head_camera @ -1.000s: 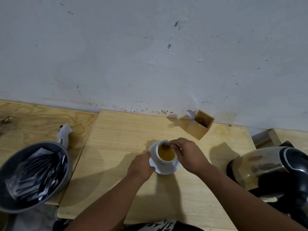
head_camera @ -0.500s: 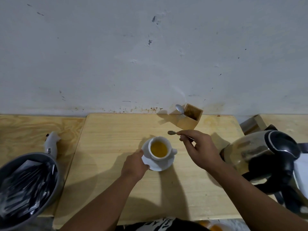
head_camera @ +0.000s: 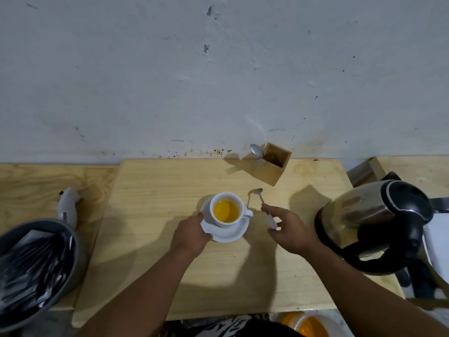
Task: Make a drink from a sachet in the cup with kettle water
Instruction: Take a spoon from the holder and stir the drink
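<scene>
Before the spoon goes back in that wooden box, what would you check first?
1. Spoon clear of the cup: ok, it is out and to the right of it.
2. Right hand has hold of the spoon: ok, fingers pinch its handle.
3. Left hand steadies the saucer: ok, it touches the left rim.
4. Wooden box has room: ok, its near side looks open; a spoon and fork lean at its left.
5. Path clear of the kettle: ok, it stands well to the right.
6. Spoon dripping: cannot tell.
</scene>
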